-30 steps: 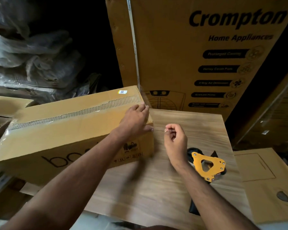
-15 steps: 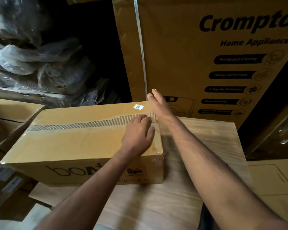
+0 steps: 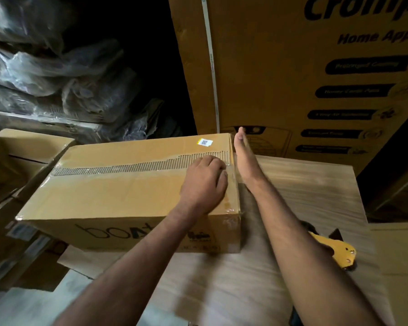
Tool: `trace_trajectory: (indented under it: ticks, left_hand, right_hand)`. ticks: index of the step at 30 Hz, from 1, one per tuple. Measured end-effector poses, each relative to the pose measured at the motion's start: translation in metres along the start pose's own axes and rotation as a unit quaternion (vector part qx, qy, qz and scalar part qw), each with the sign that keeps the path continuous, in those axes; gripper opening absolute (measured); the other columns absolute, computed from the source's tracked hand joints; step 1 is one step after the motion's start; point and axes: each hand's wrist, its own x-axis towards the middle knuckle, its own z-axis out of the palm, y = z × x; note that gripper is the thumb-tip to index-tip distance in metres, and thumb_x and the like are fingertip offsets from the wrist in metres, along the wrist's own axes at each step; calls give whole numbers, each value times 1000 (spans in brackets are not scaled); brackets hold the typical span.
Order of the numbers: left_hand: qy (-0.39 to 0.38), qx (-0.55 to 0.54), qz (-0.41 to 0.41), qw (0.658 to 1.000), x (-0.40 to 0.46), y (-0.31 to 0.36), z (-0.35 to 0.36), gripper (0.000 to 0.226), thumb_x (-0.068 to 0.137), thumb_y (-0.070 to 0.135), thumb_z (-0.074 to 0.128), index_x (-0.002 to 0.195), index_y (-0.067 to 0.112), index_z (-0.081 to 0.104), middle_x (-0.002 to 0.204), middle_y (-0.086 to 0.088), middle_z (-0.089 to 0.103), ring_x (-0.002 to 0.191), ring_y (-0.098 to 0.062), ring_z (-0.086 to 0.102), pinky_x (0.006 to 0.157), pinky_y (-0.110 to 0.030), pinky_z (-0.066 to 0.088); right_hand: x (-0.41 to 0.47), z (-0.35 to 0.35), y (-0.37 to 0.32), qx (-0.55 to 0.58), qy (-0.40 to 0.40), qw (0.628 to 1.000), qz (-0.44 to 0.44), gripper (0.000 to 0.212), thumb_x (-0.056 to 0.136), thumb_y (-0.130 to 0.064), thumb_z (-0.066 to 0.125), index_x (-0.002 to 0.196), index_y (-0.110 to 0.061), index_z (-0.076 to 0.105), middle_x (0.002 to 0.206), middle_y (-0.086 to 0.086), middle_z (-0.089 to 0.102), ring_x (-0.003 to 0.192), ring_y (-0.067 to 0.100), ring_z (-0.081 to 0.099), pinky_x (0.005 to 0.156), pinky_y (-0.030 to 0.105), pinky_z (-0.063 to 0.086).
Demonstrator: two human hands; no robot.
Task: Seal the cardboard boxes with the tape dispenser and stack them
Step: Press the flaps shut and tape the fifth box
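Dim storeroom, wood-grain tabletop [image 3: 304,184] across the lower right of the frame, cartons all round. Nearest, at the right edge and half under the right forearm, the yellow tape dispenser [image 3: 339,250] lies on the tabletop, nobody holding it. Mid-frame sits the boAt carton [image 3: 118,196], flaps closed, a clear tape strip [image 3: 137,167] running along its top seam from left to right. Left hand [image 3: 204,182] lies palm-down on the carton's right end, fingers loosely bent over the tape tail at the corner (pressing, not pinching). Right hand [image 3: 244,156] is flat and straight-fingered, edge-on against the carton's right end face, fingertips reaching its far top corner.

Step in hand looks like rubbing down the tape end over the edge. To do it well: keep the left palm weighting the lid so the carton doesn't slide, sweep the right hand down the end face so the overhang bonds without wrinkles, then check the far left end of the seam before lifting. Behind, upper right, stands a tall Crompton carton [image 3: 269,67]; upper left, plastic-wrapped bundles [image 3: 45,78] in shadow.
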Motion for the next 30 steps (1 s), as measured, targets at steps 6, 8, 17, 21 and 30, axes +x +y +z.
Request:
trace_trajectory:
  ticks: [6,8,17,21,30]
  left_hand:
    - [-2,11,11,1000,-1,0,-2,24,97,29,49,110,18,66,112,1,64,107,-16,52,94,-33,42]
    - [0,17,8,1000,-3,1,-2,26,97,30,48,111,19,67,114,0,63,109,-17,50,94,-34,42]
    - [-13,27,18,999,-6,3,-3,27,100,30,46,114,19,66,114,-1,63,106,-18,53,88,-32,44]
    - [-21,43,22,999,-4,4,-4,30,101,32,43,116,18,65,117,-3,64,108,-19,54,88,-32,43]
    - [-259,120,114,952,-31,-13,-18,120,71,91,24,159,12,6,166,-9,6,149,-29,9,122,-45,15]
  right_hand:
    - [-17,-9,31,-9,-92,992,81,108,74,-95,25,150,-19,38,152,12,44,135,17,47,117,45,34]
    - [-37,-7,-4,2,-24,997,71,109,77,-92,18,156,-18,26,161,3,29,138,6,33,115,25,22]
    - [-70,-6,37,40,10,999,32,76,99,-66,16,157,-18,25,162,8,28,148,19,29,115,24,24]
    - [-81,11,24,41,0,998,-41,78,97,-62,13,158,-13,16,164,0,18,150,11,18,108,4,23]
    - [-97,15,30,20,56,992,-114,56,100,-39,29,135,-5,54,151,6,44,137,6,42,113,22,33]
